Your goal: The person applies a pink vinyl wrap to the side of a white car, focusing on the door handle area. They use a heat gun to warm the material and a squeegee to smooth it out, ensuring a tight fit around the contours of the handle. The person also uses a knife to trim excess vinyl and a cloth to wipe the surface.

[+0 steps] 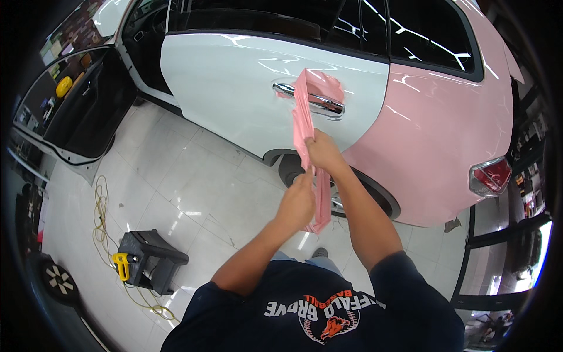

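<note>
A strip of pink vinyl film (302,117) stretches from around the chrome door handle (328,104) down to my hands. My right hand (324,151) is closed on the film, just below the handle. Lower and nearer to me, my left hand (298,202) grips the same strip, and its loose end hangs past my fingers. Pink film still lies on the panel behind the handle, while the rear door (223,76) around it is white. Part of the film is hidden by my fingers.
Right of the door, the rear quarter panel (434,129) is pink, above the rear wheel (337,196). The front door (82,105) stands open at the left. A black step stool (155,258) with a yellow heat gun (123,264) and a yellow cord (101,217) are on the tiled floor.
</note>
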Tool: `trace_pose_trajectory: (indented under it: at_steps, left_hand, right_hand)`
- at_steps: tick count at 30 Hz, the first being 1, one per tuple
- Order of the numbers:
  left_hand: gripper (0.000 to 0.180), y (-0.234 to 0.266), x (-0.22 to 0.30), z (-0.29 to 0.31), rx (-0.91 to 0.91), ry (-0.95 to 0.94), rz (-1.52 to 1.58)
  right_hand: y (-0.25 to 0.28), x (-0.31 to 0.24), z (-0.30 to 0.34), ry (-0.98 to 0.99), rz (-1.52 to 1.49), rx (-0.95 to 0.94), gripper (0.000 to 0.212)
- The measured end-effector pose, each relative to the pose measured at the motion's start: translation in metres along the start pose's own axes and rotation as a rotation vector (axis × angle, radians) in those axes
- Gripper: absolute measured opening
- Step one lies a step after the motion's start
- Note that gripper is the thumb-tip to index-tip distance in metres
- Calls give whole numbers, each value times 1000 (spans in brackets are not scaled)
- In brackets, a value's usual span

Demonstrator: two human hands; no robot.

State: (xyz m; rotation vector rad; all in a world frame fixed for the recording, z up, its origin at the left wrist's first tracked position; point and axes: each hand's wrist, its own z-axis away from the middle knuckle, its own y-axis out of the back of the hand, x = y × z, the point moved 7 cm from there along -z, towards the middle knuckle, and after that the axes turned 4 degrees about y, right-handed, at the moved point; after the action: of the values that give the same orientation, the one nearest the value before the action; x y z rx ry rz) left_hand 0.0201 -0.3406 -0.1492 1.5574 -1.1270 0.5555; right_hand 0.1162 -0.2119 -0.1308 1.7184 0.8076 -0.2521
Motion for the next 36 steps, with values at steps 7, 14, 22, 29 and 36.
trace_pose_trajectory:
  at_steps: [7,14,22,29,36]
  left_hand:
    - [59,-77,56,55,-271,100,-24]
    - [73,-126,85,92,-644,48,596]
    - [68,-170,138,73,-624,-144,436]
    - [31,-72,-46,156,-472,164,-94]
    - [46,115,-45,166,34,205,32]
  right_hand:
    - [67,13,98,-53,-112,-209,25]
    - [217,77,298,-410,-519,252,27]
    - [162,49,339,-355,-1007,556,35]
    - [76,3,318,-331,-143,106,46]
    - [-107,-147,198,-34,-717,-416,40]
